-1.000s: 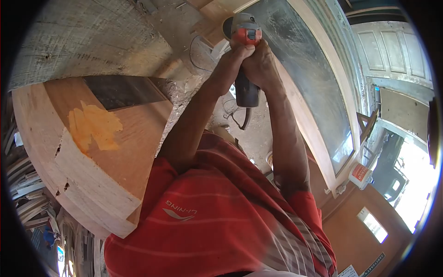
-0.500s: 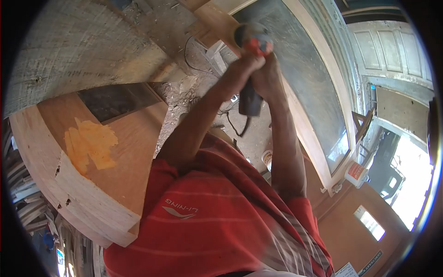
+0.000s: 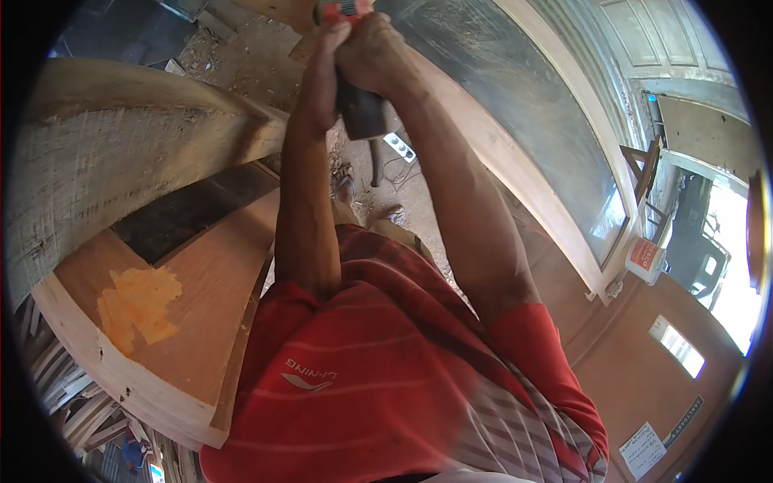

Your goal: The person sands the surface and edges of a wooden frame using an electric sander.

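Both arms reach forward to a corded power tool, which looks like an angle grinder (image 3: 362,111), with a dark body and red near its head. My left hand (image 3: 328,44) is closed around its front part. Pressed beside it, my right hand (image 3: 372,55) wraps the body just behind the red part. The tool's head is cut off by the top edge of the view, so its working end is hidden. Its dark cord hangs from the rear end. The head lies near a light wooden piece (image 3: 282,10) at the top.
A wooden frame with a dark glassy panel (image 3: 507,97) lies to the right, a white tub (image 3: 646,259) near its corner. A thick timber (image 3: 121,153) and a board with an orange patch (image 3: 141,306) stand left. A power strip (image 3: 398,147) lies on the floor.
Both hands and the grinder have shifted left and farther away, toward the top edge. The view has turned too, bringing the feet and the power strip into clearer sight.
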A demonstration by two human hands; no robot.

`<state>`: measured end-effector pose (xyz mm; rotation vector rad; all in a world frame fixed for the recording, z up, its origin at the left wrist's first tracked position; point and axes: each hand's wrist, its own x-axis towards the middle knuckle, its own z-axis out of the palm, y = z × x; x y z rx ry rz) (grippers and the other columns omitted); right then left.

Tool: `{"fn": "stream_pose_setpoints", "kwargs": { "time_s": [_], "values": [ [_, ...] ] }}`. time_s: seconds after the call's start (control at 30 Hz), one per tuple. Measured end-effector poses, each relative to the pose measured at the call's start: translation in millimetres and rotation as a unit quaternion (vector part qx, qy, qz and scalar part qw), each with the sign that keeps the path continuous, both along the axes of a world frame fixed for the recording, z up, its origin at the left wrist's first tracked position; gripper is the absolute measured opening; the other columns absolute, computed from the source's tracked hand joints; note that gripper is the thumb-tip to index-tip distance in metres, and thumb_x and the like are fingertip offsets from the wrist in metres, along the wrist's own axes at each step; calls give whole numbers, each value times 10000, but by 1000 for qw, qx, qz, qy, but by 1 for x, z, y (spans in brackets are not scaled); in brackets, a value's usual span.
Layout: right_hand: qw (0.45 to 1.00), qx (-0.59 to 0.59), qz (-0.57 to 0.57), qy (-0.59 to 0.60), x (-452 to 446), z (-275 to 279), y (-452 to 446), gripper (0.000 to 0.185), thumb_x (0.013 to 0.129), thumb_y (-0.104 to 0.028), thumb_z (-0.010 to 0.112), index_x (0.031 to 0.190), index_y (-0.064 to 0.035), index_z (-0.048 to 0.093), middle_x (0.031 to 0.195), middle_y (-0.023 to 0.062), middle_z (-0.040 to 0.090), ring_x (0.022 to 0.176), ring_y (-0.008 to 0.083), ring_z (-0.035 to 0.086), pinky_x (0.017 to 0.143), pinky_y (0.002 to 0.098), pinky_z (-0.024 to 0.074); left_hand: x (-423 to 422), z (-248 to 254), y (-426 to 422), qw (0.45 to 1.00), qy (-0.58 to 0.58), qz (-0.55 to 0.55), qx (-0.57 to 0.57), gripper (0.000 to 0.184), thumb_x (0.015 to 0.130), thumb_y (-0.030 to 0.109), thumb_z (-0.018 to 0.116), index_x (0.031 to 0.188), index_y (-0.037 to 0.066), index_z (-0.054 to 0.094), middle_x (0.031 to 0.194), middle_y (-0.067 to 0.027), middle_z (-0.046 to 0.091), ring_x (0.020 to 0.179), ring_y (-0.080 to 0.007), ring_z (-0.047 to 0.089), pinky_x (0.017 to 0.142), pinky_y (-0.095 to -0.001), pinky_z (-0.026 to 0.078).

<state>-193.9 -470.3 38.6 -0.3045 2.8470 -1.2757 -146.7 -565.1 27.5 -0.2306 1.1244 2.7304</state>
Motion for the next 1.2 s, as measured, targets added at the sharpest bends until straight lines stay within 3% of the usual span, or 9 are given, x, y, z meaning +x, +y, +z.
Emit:
{"fn": "stream_pose_setpoints", "kwargs": {
  "time_s": [0.07,0.17,0.23,0.5,0.7,0.8,0.83,1.0,1.2],
  "values": [
    [989,43,78,-121,8,36,36,434,899,-270,617,1075,127,622,991,323,681,955,511,688,829,499,566,3,-9,22,999,-4,-10,-31,509,1048,450,555,1391,76,598,1307,-64,667,1155,-155,657,1017,-331,507],
    [998,-25,52,-18,32,25,65,447,931,-291,616,1032,144,604,1022,375,670,962,507,701,817,510,569,22,4,56,995,12,-8,-103,552,1033,433,600,1415,34,586,1337,-53,636,1260,-136,560,1123,-305,386],
    [993,-49,-18,-103,41,45,67,473,938,-296,618,998,171,576,1022,406,658,967,510,703,810,512,572,26,7,58,995,-27,-21,-98,511,1031,407,613,1351,8,624,1253,-64,647,1205,-119,558,1090,-305,406],
    [998,43,33,23,40,3,77,499,914,-281,649,1044,187,534,950,392,638,911,501,694,771,500,569,25,4,53,998,-18,-56,-26,463,1049,399,587,1335,38,631,1265,-62,661,1173,-125,607,1057,-318,456],
    [977,-69,-98,-176,89,64,96,530,901,-346,714,1167,92,579,981,320,651,900,495,679,758,512,545,64,24,82,990,-37,-115,-76,508,993,404,661,1309,8,627,1233,-64,654,1138,-116,576,1025,-309,446],
    [994,-41,-4,-98,68,44,76,366,942,-266,687,1171,17,645,1077,225,714,995,299,722,829,422,567,48,0,60,991,-21,-62,-119,503,1012,399,633,1316,-1,617,1226,-73,659,1130,-117,584,1016,-303,451],
    [997,-28,57,37,47,1,75,386,931,-276,684,1156,36,644,1035,258,721,969,336,735,792,432,570,40,-7,48,991,12,-32,-126,486,1039,399,588,1312,-2,622,1225,-75,671,1131,-118,599,1020,-301,462],
    [997,-7,14,-77,18,8,14,504,895,-262,619,1209,122,531,1060,416,618,1033,535,658,897,536,546,19,-3,10,1000,-5,13,-22,541,1073,418,521,1470,51,541,1356,-67,640,1268,-136,587,1096,-322,439],
    [997,-57,14,-53,65,17,87,432,912,-218,631,1227,71,571,1111,341,660,1043,490,670,843,525,541,46,-8,63,980,24,-73,-186,516,1069,457,542,1340,23,613,1288,-87,654,1208,-128,590,1056,-313,456]
  ]
}}
